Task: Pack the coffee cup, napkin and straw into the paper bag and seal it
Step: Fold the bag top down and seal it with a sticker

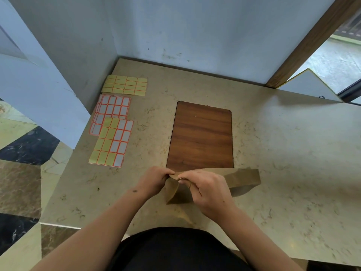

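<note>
1. The paper bag (pixel 242 178) stands low in the middle of the frame, on the surface (pixel 293 153).
2. The left hand (pixel 156 179) and right hand (pixel 207 190) both pinch its top edge.
3. Sticker sheets (pixel 112 141) lie far to the left.
4. I think the fold could pop open if one hand lets go to get a sticker.

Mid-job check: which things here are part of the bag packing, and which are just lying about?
In the job:
- paper bag, top edge pinched by left hand and right hand
- label sheets, likely for sealing

Lying about:
- wooden board

Cup, napkin and straw: not visible.
</note>
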